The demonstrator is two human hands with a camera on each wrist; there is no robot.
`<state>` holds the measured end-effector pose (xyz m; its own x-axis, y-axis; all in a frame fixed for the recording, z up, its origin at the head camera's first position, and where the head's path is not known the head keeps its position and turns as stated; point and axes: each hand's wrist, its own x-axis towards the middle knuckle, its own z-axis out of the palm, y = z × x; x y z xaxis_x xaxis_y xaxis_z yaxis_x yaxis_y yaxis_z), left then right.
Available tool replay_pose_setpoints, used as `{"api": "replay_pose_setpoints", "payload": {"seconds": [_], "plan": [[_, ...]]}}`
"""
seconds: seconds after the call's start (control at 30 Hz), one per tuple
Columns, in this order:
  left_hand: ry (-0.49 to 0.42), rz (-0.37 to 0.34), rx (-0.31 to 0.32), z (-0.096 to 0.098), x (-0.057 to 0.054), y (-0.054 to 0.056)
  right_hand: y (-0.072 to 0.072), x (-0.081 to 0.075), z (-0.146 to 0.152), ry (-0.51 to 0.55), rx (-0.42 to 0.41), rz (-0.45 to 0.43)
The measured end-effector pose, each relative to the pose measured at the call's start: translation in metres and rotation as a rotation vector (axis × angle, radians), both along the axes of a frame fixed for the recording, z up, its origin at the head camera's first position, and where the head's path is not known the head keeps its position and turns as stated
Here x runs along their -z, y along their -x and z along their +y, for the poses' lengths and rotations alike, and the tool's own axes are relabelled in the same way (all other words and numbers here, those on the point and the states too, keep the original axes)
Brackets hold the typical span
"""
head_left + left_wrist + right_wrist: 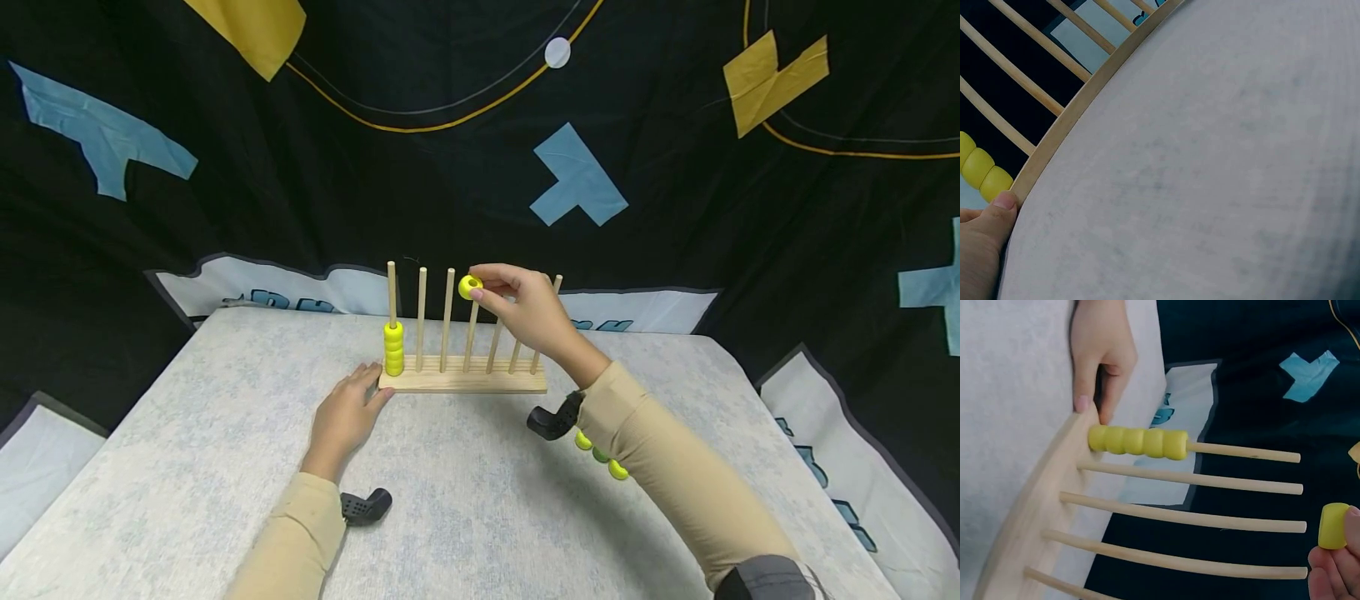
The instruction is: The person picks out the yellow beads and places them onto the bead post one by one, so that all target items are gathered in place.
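A wooden peg stand (465,383) with a row of upright pegs stands toward the far side of the table. On its leftmost peg sits a stack of several yellow beads (393,350), seen sideways in the right wrist view. My left hand (347,421) grips the stand's left end, thumb at the front edge and fingers behind. Between thumb and fingers, my right hand (528,308) pinches a single yellow bead (1333,526). That bead is held in the air near the peg tops, apart from the stack; its hole shows in the head view.
Two yellow beads and a green bead (600,455) lie on the table (450,517), partly covered by the right forearm. Dark cloth (360,192) with taped shapes hangs behind the table. Black wrist-worn devices (367,507) jut out from both sleeves.
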<state>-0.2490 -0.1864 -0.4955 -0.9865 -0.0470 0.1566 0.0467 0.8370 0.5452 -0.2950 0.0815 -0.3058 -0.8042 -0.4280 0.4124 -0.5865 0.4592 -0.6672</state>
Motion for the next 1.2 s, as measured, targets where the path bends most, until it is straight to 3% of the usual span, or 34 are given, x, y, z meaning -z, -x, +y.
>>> {"api": "replay_pose_setpoints", "payload": {"seconds": [0.27, 0.5, 0.83, 1.2], "plan": [[-0.004, 0.005, 0.002, 0.0, 0.001, 0.0, 0.015, -0.015, -0.026, 0.0, 0.017, -0.018], [-0.004, -0.012, 0.001, 0.0, 0.001, 0.0, 0.025, -0.019, -0.054, -0.001, 0.014, -0.033], [-0.002, 0.002, -0.004, -0.001, 0.0, 0.0, 0.024, -0.016, -0.089, 0.011, -0.009, -0.059], [-0.004, -0.001, -0.009, 0.0, 0.0, 0.0, 0.024, -0.01, -0.104, -0.016, -0.026, -0.043]]}}
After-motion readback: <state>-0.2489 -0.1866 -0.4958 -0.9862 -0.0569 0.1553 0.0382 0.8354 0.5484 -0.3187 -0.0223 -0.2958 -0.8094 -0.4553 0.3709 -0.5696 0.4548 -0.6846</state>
